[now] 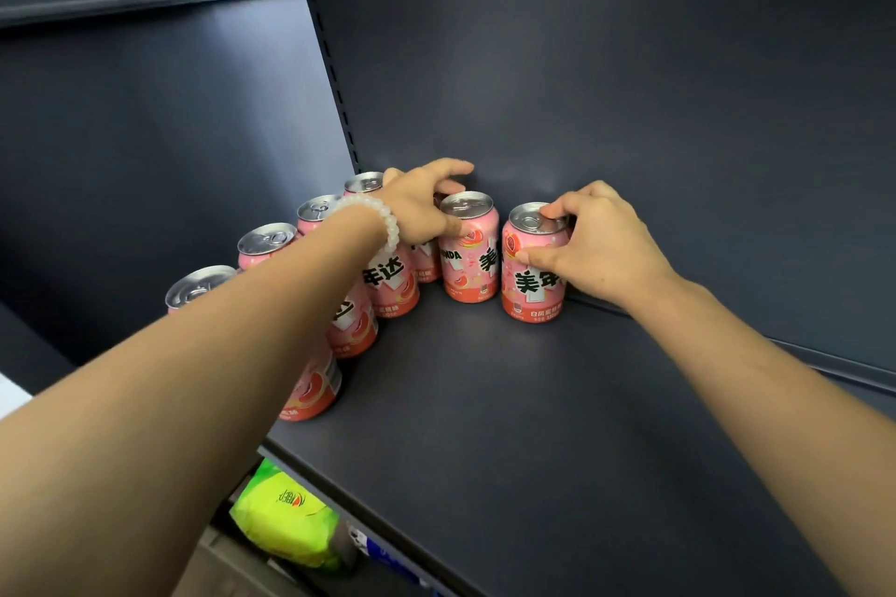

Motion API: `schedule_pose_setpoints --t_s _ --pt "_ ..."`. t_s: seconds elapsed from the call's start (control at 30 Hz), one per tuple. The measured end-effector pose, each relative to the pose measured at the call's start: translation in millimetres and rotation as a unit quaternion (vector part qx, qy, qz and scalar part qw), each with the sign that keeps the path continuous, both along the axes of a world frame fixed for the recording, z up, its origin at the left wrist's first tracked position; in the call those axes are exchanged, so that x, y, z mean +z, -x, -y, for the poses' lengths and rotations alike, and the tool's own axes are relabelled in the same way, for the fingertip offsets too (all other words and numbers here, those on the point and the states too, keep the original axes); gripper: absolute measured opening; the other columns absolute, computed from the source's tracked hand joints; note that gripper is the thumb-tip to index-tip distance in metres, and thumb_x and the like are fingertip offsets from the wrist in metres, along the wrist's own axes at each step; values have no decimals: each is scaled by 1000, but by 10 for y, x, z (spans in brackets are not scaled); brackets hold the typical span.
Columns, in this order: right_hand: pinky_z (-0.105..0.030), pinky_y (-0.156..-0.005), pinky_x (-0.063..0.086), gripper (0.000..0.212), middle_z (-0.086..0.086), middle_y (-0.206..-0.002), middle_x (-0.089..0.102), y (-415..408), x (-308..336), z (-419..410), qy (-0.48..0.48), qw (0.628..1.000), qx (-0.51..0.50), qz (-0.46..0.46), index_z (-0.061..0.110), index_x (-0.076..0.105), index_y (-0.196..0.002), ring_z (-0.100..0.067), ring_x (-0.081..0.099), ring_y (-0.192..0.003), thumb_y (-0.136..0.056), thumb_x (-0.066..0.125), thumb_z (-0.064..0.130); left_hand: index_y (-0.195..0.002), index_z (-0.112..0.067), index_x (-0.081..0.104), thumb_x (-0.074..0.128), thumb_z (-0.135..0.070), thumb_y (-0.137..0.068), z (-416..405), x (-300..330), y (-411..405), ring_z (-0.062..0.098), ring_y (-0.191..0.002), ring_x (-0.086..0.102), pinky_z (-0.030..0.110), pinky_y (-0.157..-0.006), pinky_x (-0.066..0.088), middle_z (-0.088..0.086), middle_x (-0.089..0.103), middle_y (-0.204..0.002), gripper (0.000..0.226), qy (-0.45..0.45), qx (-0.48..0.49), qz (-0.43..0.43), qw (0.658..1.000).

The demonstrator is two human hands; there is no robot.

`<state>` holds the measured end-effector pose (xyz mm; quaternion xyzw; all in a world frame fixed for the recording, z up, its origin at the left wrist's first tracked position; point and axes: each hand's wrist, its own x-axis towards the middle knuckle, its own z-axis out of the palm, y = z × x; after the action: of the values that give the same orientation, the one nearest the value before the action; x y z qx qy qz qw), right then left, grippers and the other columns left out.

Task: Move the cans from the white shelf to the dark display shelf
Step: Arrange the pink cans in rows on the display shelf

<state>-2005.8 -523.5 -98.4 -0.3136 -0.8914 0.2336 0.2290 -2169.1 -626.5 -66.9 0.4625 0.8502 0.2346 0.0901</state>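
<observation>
Left forearm [232,335] hid most of the left-row cans [354,330]. One can [439,200] beneath left-hand fingers [448,170] barely showed. Green bag [286,519] below shelf: label unreadable.

The light was soft and a bit dim. A pale glow sat on the dark back wall [557,78]. The can tops [468,203] shone bright. Small dark shadows lay under the cans. Straight lines bent near the edges. The green bag [283,521] below looked blurry.
</observation>
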Motion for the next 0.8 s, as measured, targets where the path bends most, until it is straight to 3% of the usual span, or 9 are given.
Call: schedule_pose_setpoints --t_s 0.13,0.23,0.37,0.53,0.6,0.7,0.8 --pt "-28 -90 41 58 -2 -121 46 13 -5 -11 3 1000 7 -6 14 59 -120 -21 53 -112 -70 80 35 -140 -35 38 70 -58 -73 -64 -50 -45 20 -126 29 34 -93 26 -11 55 -126 77 -6 24 -91 996" --pt "-28 -92 42 58 -3 -121 46 17 -30 -23 9 1000 19 -19 14 59 -122 -21 52 -111 -71 80 31 -134 -33 45 71 -51 -76 -106 -42 -40 18 -122 31 31 -82 21 -13 60 -116 66 -36 39 -88 995" --pt "-22 -90 38 57 -4 -120 43 38 -51 -40 25 999 36 -27 16 57 -126 -19 51 -108 -74 79 24 -137 -36 39 72 -32 -82 -92 28 16 17 -127 28 25 -87 21 -16 58 -122 64 -15 10 -29 999" --pt "-27 -94 42 63 -4 -120 43 20 -49 -26 13 999 30 -9 18 54 -130 -19 52 -110 -72 79 26 -137 -34 41 74 -60 -67 -87 -36 -26 17 -124 30 33 -83 19 -17 58 -118 81 1 54 -110 992" --pt "-31 -95 44 70 -2 -120 41 10 -50 -9 10 999 33 14 19 51 -132 -21 52 -110 -69 82 26 -135 -31 43 77 -50 -70 -104 -43 3 17 -124 32 29 -84 21 -16 60 -117 76 -21 54 -69 996" --pt "-31 -94 45 66 -3 -123 40 8 -57 -4 -13 999 33 27 19 49 -132 -24 54 -110 -73 79 20 -136 -31 43 79 -28 -75 -131 -18 84 17 -129 34 26 -99 29 -17 60 -118 71 -22 7 12 1000" --pt "-31 -93 44 63 -4 -124 41 9 -65 -6 -27 999 30 22 19 49 -132 -25 54 -109 -76 76 17 -139 -34 37 78 -30 -76 -132 -6 57 18 -128 29 23 -92 26 -17 56 -119 75 -2 -8 -16 1000"
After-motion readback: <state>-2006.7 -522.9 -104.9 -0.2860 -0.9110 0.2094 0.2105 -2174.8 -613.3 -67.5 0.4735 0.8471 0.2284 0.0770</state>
